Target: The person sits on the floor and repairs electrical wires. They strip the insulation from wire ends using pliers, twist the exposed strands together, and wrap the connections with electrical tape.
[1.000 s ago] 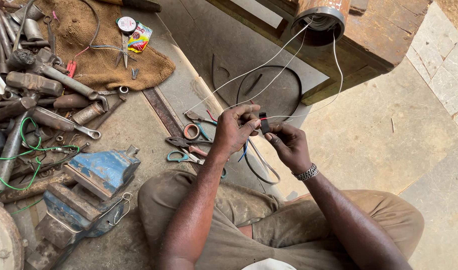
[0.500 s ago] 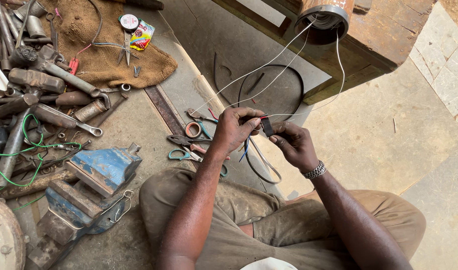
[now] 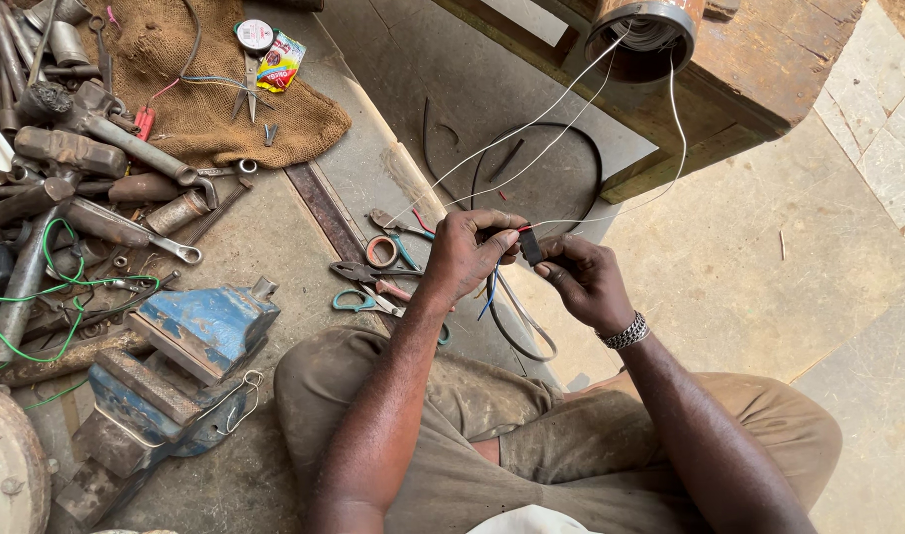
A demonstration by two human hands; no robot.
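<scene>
- Concrete floor (image 3: pixel 749 257): carries every item listed; the person sits on it at the near edge, knees bent, in soiled khaki trousers (image 3: pixel 571 455).
- Wooden bench (image 3: pixel 769 59): far right corner; a round metal motor housing (image 3: pixel 638 35) with windings sits at its front edge.
- Burlap cloth (image 3: pixel 190 109): far left of the floor, bearing a roll of tape (image 3: pixel 254 35), a small coloured packet (image 3: pixel 281 61) and pliers.
- Blue bench vise (image 3: pixel 171 366): lying tilted near the left edge, just beside the person's left knee.
- Heap of steel tools (image 3: pixel 67 188): far left edge, spanners and pipes, with green wire (image 3: pixel 47 297) looped through them.
- Black cable loop (image 3: pixel 581 148): on the floor between bench and hands.
- Left hand (image 3: pixel 469 255): fingers curled shut, pinching a bundle of thin wires (image 3: pixel 492 289), blue and red among them, held above the floor's centre.
- Right hand (image 3: pixel 586 282): fingers closed on a small black strip (image 3: pixel 530 246) touching the wire bundle; metal bracelet (image 3: pixel 626 331) at the wrist.
- White leads (image 3: pixel 551 138): run taut from motor housing to the hands.
- Scissors and pliers (image 3: pixel 368 287): just beside the left hand, toward the left.
</scene>
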